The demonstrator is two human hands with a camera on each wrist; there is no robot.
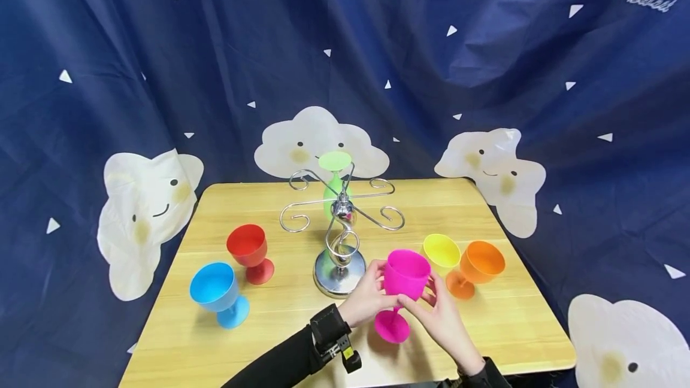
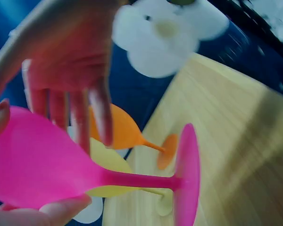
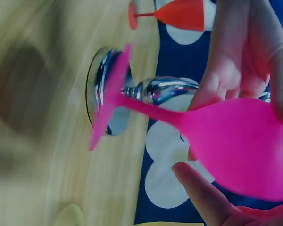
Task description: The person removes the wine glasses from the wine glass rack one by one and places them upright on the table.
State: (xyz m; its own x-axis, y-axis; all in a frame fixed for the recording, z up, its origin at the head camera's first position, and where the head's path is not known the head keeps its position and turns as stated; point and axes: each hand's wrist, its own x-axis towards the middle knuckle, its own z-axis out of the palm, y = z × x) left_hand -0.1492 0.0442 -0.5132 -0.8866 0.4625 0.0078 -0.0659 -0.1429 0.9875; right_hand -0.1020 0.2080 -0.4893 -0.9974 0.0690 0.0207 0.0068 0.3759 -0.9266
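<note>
Upright between both hands is a pink goblet point(image 1: 408, 274), its foot raised above the table in the wrist views. My left hand point(image 1: 372, 295) grips its bowl from the left, thumb and fingers on either side. Close on its right, my right hand point(image 1: 439, 313) has its fingers extended beside the bowl, also seen as a right palm point(image 2: 70, 61) in the left wrist view. Behind the goblet stands a chrome rack point(image 1: 341, 268) with curled arms. A green goblet point(image 1: 335, 162) hangs upside down from a rear arm, partly hidden by the rack.
On the wooden table point(image 1: 291, 340), a red goblet point(image 1: 249, 247) and a blue goblet point(image 1: 215, 289) stand left of the rack. A yellow goblet point(image 1: 441, 251) and an orange goblet point(image 1: 481, 263) stand close together beyond my right hand. A dark blue curtain point(image 1: 226, 47) hangs behind.
</note>
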